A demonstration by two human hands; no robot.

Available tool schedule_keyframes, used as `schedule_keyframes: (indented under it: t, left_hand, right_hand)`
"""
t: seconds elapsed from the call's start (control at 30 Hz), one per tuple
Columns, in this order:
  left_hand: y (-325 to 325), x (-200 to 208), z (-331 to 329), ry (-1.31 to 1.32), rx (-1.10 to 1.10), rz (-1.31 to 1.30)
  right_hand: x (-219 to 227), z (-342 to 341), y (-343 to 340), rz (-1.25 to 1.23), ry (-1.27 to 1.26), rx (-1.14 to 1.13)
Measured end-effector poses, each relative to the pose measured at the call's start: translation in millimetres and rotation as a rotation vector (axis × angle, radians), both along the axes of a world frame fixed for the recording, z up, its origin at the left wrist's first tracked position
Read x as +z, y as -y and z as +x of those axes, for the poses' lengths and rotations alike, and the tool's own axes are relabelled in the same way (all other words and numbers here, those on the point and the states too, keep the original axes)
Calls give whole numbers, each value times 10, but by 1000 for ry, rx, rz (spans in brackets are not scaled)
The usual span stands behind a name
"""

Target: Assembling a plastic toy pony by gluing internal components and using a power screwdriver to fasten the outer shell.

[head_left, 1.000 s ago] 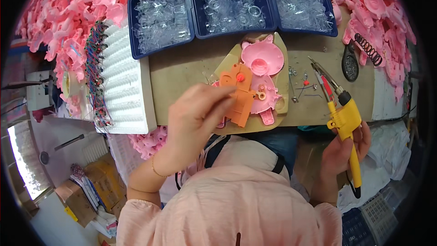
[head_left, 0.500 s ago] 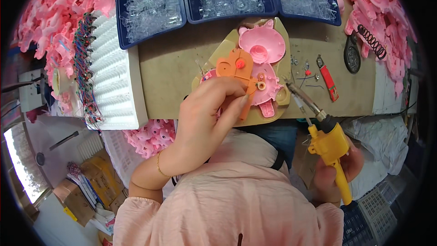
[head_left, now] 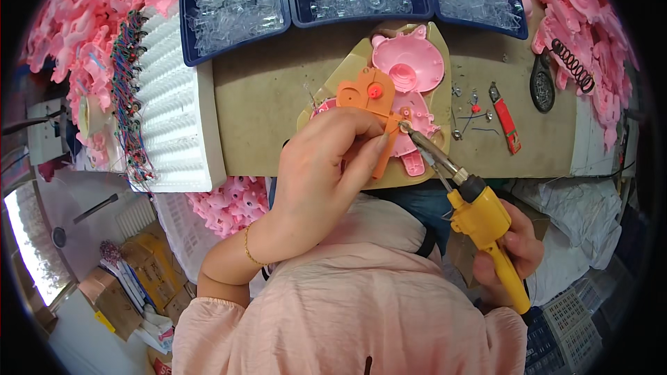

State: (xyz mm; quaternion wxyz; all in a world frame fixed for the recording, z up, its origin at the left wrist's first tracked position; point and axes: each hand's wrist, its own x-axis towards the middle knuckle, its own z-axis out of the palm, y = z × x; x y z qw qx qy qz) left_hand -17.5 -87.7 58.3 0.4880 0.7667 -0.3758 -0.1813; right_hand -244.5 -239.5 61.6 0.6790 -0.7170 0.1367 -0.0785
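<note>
R grip (head_left: 511,250) clasped round handle of yellow soldering iron (head_left: 483,217), metal tip at R edge of orange plate (head_left: 360,101); contact not discernible. L grip (head_left: 323,160) over lower part of plate, thumb + index tips close tog.; cannot tell if anything is pinched. Plate lies over beige fixture (head_left: 440,45), adj. to pink shell (head_left: 425,52), on worktop (head_left: 257,107). Red-handled cutter (head_left: 506,125) to R; blue bins (head_left: 186,17) w/ clear parts (head_left: 240,3) behind.
</note>
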Motion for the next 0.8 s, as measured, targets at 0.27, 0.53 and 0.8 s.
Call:
schedule_keyframes:
  t: [0.27, 0.53, 0.8]
  left_hand:
    - [-3, -22, -4, 42, -3, 5]
    - [15, -9, 6, 50, -26, -13]
    - [-14, -4, 12, 38, -17, -2]
  right_hand:
    - [97, 17, 39, 411, -302, -88]
    - [-179, 75, 6, -552, 405, -89]
    - [-157, -64, -35, -449, 259, -1]
